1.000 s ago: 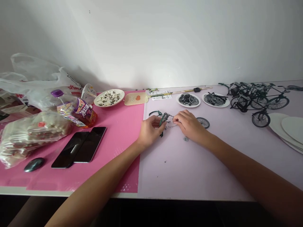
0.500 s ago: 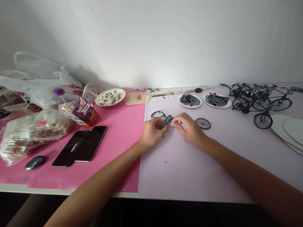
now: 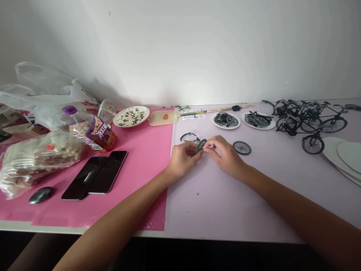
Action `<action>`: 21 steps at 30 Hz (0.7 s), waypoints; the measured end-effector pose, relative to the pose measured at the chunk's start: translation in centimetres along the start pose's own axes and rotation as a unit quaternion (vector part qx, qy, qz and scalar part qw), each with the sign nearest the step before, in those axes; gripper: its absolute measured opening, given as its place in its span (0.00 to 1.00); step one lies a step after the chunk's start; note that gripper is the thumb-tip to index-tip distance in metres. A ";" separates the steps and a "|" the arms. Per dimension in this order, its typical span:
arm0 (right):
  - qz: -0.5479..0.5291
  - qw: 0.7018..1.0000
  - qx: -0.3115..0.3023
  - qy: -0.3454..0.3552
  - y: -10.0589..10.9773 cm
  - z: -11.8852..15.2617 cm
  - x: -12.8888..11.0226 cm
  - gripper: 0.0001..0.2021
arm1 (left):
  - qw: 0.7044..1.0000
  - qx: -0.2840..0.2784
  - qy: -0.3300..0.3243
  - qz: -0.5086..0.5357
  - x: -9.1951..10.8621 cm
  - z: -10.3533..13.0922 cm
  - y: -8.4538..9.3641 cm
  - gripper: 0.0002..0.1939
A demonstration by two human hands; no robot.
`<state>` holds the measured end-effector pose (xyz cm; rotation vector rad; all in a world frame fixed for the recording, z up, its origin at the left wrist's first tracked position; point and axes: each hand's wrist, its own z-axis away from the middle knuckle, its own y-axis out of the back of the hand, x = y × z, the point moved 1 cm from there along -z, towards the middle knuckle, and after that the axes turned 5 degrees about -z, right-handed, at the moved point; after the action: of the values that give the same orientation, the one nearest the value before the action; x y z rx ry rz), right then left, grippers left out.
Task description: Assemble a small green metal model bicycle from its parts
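A small spoked wheel with a green rim part (image 3: 200, 146) is pinched in my left hand (image 3: 182, 158). My right hand (image 3: 225, 154) touches its right side, thumb and forefinger closed together on something too small to make out. Behind my left hand lies a thin dark curved piece (image 3: 188, 135) on the pale mat. A loose grey spoked wheel (image 3: 241, 147) rests flat to the right of my right hand. A tiny dark bit (image 3: 197, 194) lies on the mat nearer the front edge.
Plates of wheels (image 3: 226, 120) and dark parts (image 3: 258, 120) stand behind. Assembled toy bicycles (image 3: 310, 116) and stacked white plates (image 3: 351, 156) are right. Leftward are a plate of pale pieces (image 3: 131, 116), a bottle (image 3: 93, 131), bags (image 3: 42, 154) and two phones (image 3: 108, 171).
The wheel in my left hand has turned slightly, and my right fingers have shifted a little left. Both arms are otherwise nearly where they were.
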<state>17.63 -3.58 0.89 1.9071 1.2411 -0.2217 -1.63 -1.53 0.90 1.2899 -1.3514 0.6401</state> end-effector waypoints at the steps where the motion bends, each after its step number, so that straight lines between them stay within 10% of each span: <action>1: 0.002 1.000 -0.001 0.001 0.0 0.0 0.1 0.06 | 1.000 -0.001 -0.002 -0.001 0.0 0.0 0.0 0.08; 21: 0.010 0.997 0.048 0.059 -0.1 -0.2 -0.2 0.05 | 0.997 0.034 -0.058 -0.035 0.2 0.1 0.1 0.03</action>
<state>17.35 -3.55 1.09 2.0397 1.3100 -0.1631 -1.72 -1.65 1.04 1.4419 -1.3810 0.5749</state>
